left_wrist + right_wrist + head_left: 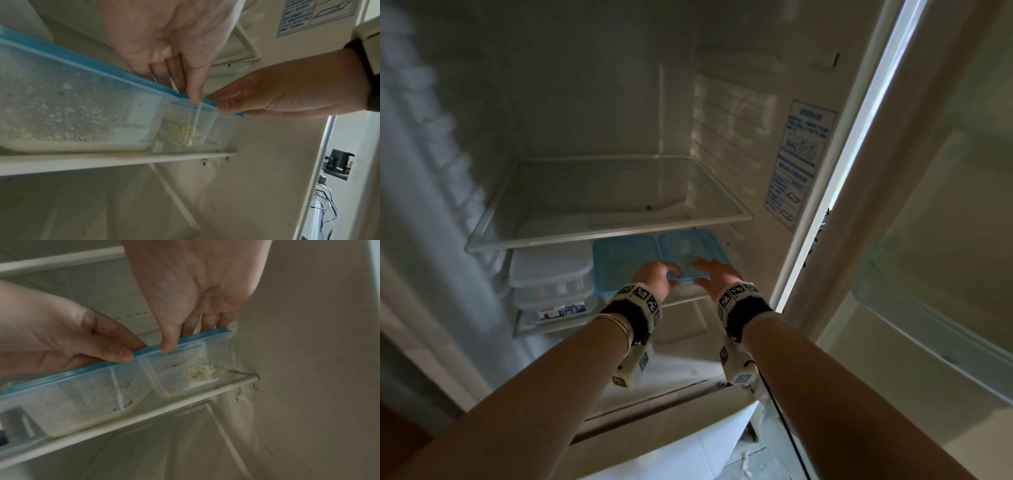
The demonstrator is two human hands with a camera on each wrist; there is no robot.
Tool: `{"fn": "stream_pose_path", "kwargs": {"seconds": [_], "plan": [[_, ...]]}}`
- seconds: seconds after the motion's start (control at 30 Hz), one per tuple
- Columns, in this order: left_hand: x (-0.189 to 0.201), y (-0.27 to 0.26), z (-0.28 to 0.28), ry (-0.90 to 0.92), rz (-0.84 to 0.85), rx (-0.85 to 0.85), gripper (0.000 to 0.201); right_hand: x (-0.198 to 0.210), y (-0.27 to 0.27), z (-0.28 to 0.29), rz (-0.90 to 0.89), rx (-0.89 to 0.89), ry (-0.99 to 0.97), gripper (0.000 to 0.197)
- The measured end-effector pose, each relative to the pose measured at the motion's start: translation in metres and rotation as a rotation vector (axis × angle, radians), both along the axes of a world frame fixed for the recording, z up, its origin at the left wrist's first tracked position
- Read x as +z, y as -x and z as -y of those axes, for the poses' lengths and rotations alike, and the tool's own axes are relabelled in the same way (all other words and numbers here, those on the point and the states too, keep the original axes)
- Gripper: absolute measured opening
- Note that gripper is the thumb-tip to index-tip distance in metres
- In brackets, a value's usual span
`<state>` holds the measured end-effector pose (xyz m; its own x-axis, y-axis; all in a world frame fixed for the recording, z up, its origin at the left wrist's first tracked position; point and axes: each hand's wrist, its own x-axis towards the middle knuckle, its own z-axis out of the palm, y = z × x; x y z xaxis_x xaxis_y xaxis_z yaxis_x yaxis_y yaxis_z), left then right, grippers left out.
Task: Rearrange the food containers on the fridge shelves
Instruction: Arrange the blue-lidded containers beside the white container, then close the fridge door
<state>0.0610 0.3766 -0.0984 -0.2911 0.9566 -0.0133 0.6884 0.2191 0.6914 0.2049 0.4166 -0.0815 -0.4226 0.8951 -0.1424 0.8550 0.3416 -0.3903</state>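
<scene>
Two blue-lidded clear containers stand side by side on the lower fridge shelf (541, 330). The right container (688, 245) holds a small clump of pale noodles (183, 129). My left hand (674, 275) pinches its front left rim, thumb (195, 95) on the clear wall and fingers on the lid. My right hand (703, 274) pinches the same rim further right, thumb (168, 347) over the lid's edge. The left container (621, 260) holds whitish grainy food (61, 116) and touches the held one.
A stack of clear containers with white lids (548, 274) fills the shelf's left end. The glass shelf above (602, 236) is bare. The fridge's right wall (750, 240), with a blue label (798, 164), is close beside the held container. The open door (928, 240) stands at right.
</scene>
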Motion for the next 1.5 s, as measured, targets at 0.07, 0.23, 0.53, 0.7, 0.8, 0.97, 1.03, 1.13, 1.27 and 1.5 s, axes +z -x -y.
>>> {"fn": "stream_pose_path", "kwargs": {"seconds": [0.07,0.23,0.53,0.7,0.8,0.97,1.03,1.13,1.27,1.5], "plan": [[-0.003,0.001,-0.002,-0.012,0.028,0.009,0.020,0.000,0.001,-0.003,-0.014,-0.003,0.003,0.049],[-0.004,0.003,-0.003,-0.024,0.036,0.004,0.021,-0.002,0.001,-0.004,-0.034,-0.011,0.012,0.049],[0.004,-0.001,0.012,0.019,-0.035,-0.048,0.038,0.006,0.001,0.009,0.122,0.063,-0.044,0.053],[0.018,-0.004,0.042,0.026,-0.127,-0.055,0.046,0.013,-0.008,0.026,0.167,0.044,-0.042,0.054],[0.020,-0.008,0.065,0.027,-0.141,-0.069,0.049,0.015,-0.013,0.047,0.227,0.081,-0.032,0.053],[0.012,-0.024,0.110,0.115,-0.284,-0.124,0.052,0.012,-0.025,0.099,0.325,0.127,-0.040,0.051],[0.004,-0.031,0.130,0.148,-0.289,-0.121,0.053,0.006,-0.033,0.119,0.345,0.111,0.020,0.052],[-0.010,-0.042,0.163,0.202,-0.287,-0.124,0.054,-0.009,-0.047,0.146,0.372,0.101,0.081,0.052],[-0.025,-0.062,0.208,0.281,-0.344,-0.121,0.053,-0.028,-0.064,0.184,0.438,0.114,0.125,0.053],[-0.038,-0.106,0.274,0.332,-0.338,-0.070,0.052,-0.059,-0.103,0.243,0.428,0.137,0.072,0.052]]}}
